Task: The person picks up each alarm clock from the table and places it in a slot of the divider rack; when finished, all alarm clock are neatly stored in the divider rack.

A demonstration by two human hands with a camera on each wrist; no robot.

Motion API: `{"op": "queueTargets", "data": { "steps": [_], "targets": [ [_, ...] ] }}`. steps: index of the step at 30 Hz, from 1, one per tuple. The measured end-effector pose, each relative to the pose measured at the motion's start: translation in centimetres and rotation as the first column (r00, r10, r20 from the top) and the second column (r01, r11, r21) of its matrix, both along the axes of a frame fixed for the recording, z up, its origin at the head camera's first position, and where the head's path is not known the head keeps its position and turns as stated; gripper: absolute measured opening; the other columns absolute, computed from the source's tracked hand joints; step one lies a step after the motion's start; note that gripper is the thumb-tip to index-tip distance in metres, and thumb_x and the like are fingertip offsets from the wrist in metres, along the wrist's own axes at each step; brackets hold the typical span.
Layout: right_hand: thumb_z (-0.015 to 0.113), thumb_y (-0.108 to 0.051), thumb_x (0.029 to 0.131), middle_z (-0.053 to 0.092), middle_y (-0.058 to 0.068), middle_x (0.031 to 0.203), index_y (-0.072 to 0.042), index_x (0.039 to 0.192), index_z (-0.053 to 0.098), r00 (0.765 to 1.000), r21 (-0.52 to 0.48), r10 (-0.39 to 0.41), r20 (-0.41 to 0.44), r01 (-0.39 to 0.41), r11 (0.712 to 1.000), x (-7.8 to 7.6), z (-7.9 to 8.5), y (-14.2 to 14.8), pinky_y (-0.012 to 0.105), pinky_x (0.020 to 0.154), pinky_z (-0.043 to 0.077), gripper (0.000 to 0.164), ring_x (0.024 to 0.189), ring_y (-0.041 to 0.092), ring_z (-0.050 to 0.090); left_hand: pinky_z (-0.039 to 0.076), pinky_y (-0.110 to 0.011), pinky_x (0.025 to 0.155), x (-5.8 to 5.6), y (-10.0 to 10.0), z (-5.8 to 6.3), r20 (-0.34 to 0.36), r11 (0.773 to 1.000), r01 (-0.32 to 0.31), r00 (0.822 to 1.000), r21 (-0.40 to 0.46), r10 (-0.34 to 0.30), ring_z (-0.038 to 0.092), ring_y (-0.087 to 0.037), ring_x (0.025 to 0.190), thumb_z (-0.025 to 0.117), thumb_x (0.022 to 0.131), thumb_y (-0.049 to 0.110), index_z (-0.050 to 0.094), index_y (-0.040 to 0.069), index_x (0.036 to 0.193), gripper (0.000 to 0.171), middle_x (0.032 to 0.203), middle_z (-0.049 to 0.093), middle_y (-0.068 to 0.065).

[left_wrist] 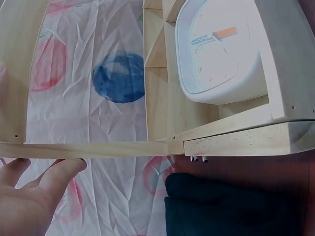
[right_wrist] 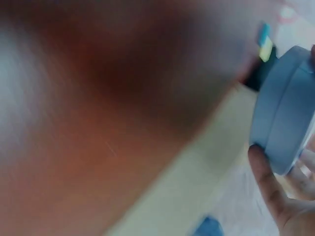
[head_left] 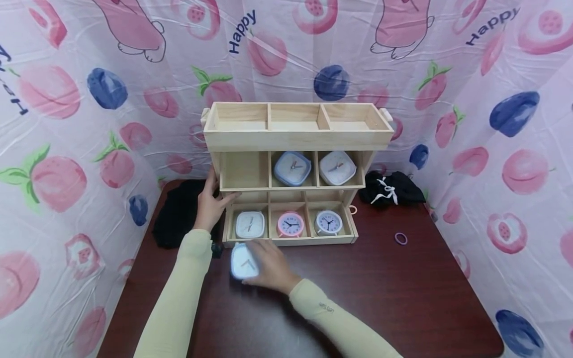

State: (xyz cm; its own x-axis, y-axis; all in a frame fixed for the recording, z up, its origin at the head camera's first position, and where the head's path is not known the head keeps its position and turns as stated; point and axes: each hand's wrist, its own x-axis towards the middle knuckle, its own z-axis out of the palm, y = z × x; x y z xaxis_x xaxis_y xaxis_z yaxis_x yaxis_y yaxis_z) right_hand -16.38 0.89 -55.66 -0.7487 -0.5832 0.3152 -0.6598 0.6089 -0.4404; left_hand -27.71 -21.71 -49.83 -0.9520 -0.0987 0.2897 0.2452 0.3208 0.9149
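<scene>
My right hand (head_left: 273,266) grips a light blue square alarm clock (head_left: 243,262) just in front of the lowest tray; in the right wrist view its blue side (right_wrist: 283,108) shows between thumb and fingers. At the left side of a tiered wooden box (head_left: 291,141), my left hand (head_left: 212,201) touches the wood with fingers extended. The middle tray holds a blue clock (head_left: 293,169) and a white clock (head_left: 337,168); its left compartment is bare. Below sit a white square clock (head_left: 249,225), a pink round clock (head_left: 291,224) and a white round clock (head_left: 329,223).
A black cloth (head_left: 174,214) lies left of the box, and a black bag with white cord (head_left: 391,189) lies to its right. A purple hair tie (head_left: 401,238) rests on the dark red table (head_left: 403,298). Patterned cloth (head_left: 277,84) hangs behind.
</scene>
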Motion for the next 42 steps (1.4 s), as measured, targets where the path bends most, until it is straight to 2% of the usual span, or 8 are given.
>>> {"op": "queueTargets", "data": {
  "steps": [5, 11, 15, 18, 24, 28, 35, 42],
  "targets": [
    [0.103, -0.041, 0.065, 0.063, 0.012, 0.148, -0.007, 0.143, 0.061, 0.993, -0.207, -0.057, -0.102, 0.035, 0.978, -2.3, 4.6, 1.3, 0.047, 0.113, 0.056, 0.095, 0.134, 0.03, 0.061, 0.043, -0.058, 0.124, 0.0, 0.0, 0.1, 0.005, 1.0, 0.001, 1.0, 0.01, -0.001, 0.041, -0.034, 0.157, 0.087, 0.091, 0.019, 0.017, 0.052, 0.168, 0.109, 0.174, 0.034, -0.011],
    [0.104, -0.031, 0.065, 0.061, 0.019, 0.149, -0.006, 0.118, 0.065, 0.946, -0.398, -0.216, -0.242, 0.106, 0.911, -6.0, 9.9, 1.3, 0.05, 0.114, 0.055, 0.071, 0.136, 0.036, 0.06, 0.046, -0.061, 0.12, -0.1, 0.1, 0.0, 0.006, 1.0, -0.007, 1.0, -0.02, 0.007, 0.041, -0.037, 0.157, 0.086, 0.092, 0.017, 0.015, 0.043, 0.171, 0.109, 0.173, 0.035, -0.016],
    [0.103, -0.028, 0.066, 0.059, 0.024, 0.149, -0.005, 0.11, 0.065, 0.92, -0.465, -0.29, -0.265, 0.141, 0.874, -8.5, 12.1, 0.3, 0.054, 0.118, 0.051, 0.063, 0.138, 0.042, 0.058, 0.046, -0.06, 0.12, -0.1, 0.0, 0.0, 0.006, 1.0, -0.003, 1.0, -0.03, 0.003, 0.039, -0.039, 0.158, 0.085, 0.093, 0.014, 0.014, 0.042, 0.172, 0.11, 0.174, 0.032, -0.016],
    [0.104, -0.029, 0.066, 0.06, 0.023, 0.146, -0.006, 0.109, 0.067, 0.914, -0.457, -0.318, -0.253, 0.177, 0.871, -10.1, 13.1, -0.6, 0.054, 0.119, 0.05, 0.061, 0.137, 0.042, 0.059, 0.046, -0.059, 0.12, -0.2, 0.1, -0.1, -0.001, 0.999, 0.004, 1.0, -0.035, -0.004, 0.039, -0.039, 0.158, 0.085, 0.093, 0.016, 0.013, 0.045, 0.171, 0.11, 0.175, 0.031, -0.014],
    [0.101, -0.034, 0.073, 0.063, 0.016, 0.138, -0.009, 0.111, 0.068, 0.932, -0.329, -0.302, -0.199, 0.227, 0.917, -12.1, 13.6, -1.8, 0.053, 0.118, 0.048, 0.055, 0.134, 0.037, 0.06, 0.046, -0.059, 0.12, -0.1, 0.3, -0.1, 0.011, 1.0, 0.01, 1.0, -0.027, -0.01, 0.038, -0.038, 0.158, 0.086, 0.093, 0.023, 0.012, 0.051, 0.169, 0.11, 0.176, 0.029, -0.009],
    [0.099, -0.035, 0.076, 0.06, 0.017, 0.145, -0.01, 0.11, 0.07, 0.925, -0.244, -0.312, -0.217, 0.259, 0.935, -13.0, 13.3, -2.1, 0.055, 0.119, 0.045, 0.051, 0.138, 0.035, 0.057, 0.045, -0.059, 0.121, -0.2, 0.5, -0.1, 0.009, 1.0, 0.015, 1.0, -0.024, -0.015, 0.038, -0.037, 0.159, 0.086, 0.093, 0.023, 0.012, 0.052, 0.169, 0.11, 0.176, 0.03, -0.01],
    [0.094, -0.043, 0.081, 0.061, 0.013, 0.147, -0.018, 0.1, 0.074, 0.908, -0.103, -0.331, -0.255, 0.315, 0.943, -14.0, 12.8, -2.3, 0.057, 0.111, 0.046, 0.037, 0.137, 0.034, 0.058, 0.043, -0.062, 0.122, -0.2, 0.8, -0.2, 0.012, 1.0, 0.017, 1.0, -0.025, -0.017, 0.037, -0.039, 0.158, 0.085, 0.093, 0.021, 0.011, 0.05, 0.17, 0.111, 0.175, 0.031, -0.014],
    [0.088, -0.049, 0.087, 0.057, 0.009, 0.158, -0.02, 0.102, 0.077, 0.896, 0.001, -0.328, -0.299, 0.344, 0.939, -14.1, 12.6, -2.4, 0.062, 0.124, 0.037, 0.035, 0.15, 0.035, 0.049, 0.044, -0.062, 0.121, -0.3, 1.0, -0.2, 0.022, 1.0, 0.011, 1.0, -0.023, -0.011, 0.037, -0.038, 0.159, 0.085, 0.093, 0.021, 0.011, 0.05, 0.169, 0.11, 0.175, 0.032, -0.014]
  ]
}}
